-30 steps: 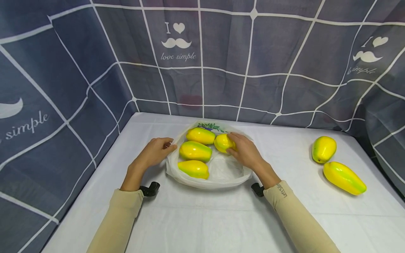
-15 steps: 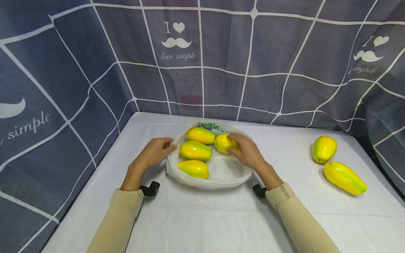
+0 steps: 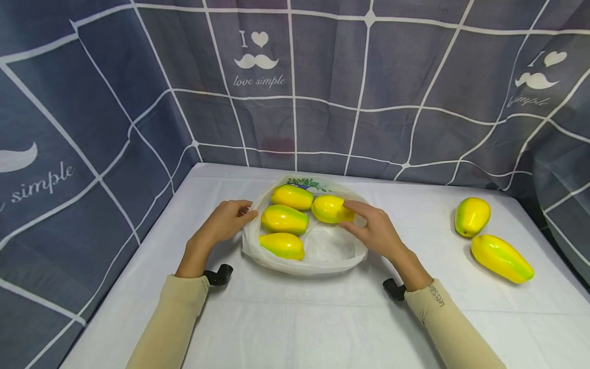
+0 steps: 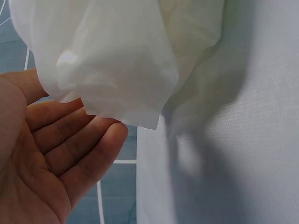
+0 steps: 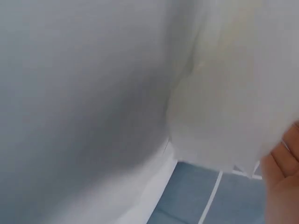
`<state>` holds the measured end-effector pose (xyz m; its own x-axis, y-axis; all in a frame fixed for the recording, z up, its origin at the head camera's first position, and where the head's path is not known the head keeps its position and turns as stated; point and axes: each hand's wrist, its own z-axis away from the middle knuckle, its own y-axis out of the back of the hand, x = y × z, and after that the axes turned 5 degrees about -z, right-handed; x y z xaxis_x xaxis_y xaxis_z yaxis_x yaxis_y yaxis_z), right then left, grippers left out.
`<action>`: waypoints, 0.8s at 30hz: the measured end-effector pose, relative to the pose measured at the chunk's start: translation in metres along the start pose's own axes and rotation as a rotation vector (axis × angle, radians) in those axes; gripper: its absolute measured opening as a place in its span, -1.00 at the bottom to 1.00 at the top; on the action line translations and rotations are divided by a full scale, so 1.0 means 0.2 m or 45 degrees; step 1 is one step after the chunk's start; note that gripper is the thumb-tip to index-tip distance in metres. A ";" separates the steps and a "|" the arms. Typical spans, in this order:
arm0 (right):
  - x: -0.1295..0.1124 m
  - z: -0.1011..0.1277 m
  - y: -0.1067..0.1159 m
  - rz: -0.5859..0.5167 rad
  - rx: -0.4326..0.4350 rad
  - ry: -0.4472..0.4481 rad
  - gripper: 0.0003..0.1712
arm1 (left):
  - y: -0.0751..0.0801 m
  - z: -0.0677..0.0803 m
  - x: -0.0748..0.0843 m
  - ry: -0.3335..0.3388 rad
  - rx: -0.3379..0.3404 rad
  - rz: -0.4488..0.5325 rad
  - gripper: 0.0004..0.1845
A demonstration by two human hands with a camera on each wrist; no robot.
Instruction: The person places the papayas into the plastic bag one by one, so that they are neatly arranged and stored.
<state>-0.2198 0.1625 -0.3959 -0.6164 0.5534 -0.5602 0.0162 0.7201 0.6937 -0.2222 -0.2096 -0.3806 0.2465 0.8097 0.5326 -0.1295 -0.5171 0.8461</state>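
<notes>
A white plastic bag [image 3: 322, 262] with a green leaf print lies spread on the table, its mouth facing up. My left hand [image 3: 226, 221] pinches the left rim of the bag between thumb and fingers; the left wrist view shows the plastic [image 4: 117, 79] there. Several yellow-green papayas lie inside, including a top-left papaya [image 3: 292, 197], a middle papaya [image 3: 285, 219] and a lower papaya [image 3: 282, 246]. Over the bag's right side, my right hand [image 3: 375, 228] has its thumb and fingers spread apart beside the right papaya [image 3: 329, 208], the fingertips overlapping its right end.
Two more papayas rest on the right of the white-clothed table [image 3: 286, 328]: an upright-looking papaya [image 3: 472, 217] and a longer papaya [image 3: 502, 259]. A grey-blue checked curtain [image 3: 322, 128] closes off the back and sides.
My right hand has let go of the right papaya and drawn back to the right, uncovering more of it. The left hand has stayed at the bag's rim.
</notes>
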 end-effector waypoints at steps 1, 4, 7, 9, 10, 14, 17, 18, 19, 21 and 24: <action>0.00 0.02 0.01 0.012 0.006 0.000 -0.43 | 0.00 0.00 0.00 0.002 -0.001 -0.001 -0.51; 0.01 0.06 0.05 0.056 0.033 -0.004 -0.47 | 0.00 0.00 0.00 -0.001 -0.005 -0.003 -0.49; 0.03 0.11 0.10 0.085 0.069 -0.007 -0.49 | 0.00 0.00 0.00 -0.003 -0.006 -0.008 -0.49; 0.04 0.14 0.13 0.092 0.087 -0.011 -0.48 | 0.00 0.01 0.00 0.001 -0.006 -0.009 -0.49; 0.05 0.15 0.14 0.096 0.094 -0.012 -0.48 | 0.00 0.01 0.00 0.000 -0.008 -0.010 -0.49; 0.07 0.21 0.20 0.109 0.111 -0.028 -0.46 | 0.01 0.01 0.00 0.012 -0.015 -0.010 -0.49; 0.08 0.25 0.24 0.125 0.122 -0.042 -0.45 | 0.01 0.01 0.01 0.019 -0.021 -0.015 -0.49; 0.09 0.27 0.26 0.131 0.127 -0.047 -0.45 | 0.01 0.01 0.01 0.022 -0.021 -0.017 -0.48; 0.09 0.28 0.27 0.137 0.133 -0.053 -0.44 | 0.01 0.01 0.01 0.023 -0.023 -0.021 -0.48; 0.10 0.31 0.30 0.140 0.146 -0.069 -0.43 | 0.01 0.01 0.01 0.026 -0.023 -0.025 -0.47; 0.10 0.36 0.34 0.136 0.169 -0.087 -0.42 | 0.01 0.01 0.01 0.027 -0.022 -0.022 -0.47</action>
<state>-0.1747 0.2535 -0.3930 -0.5506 0.6536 -0.5193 0.1851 0.7022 0.6875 -0.2204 -0.2103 -0.3781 0.2286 0.8243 0.5179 -0.1423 -0.4980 0.8554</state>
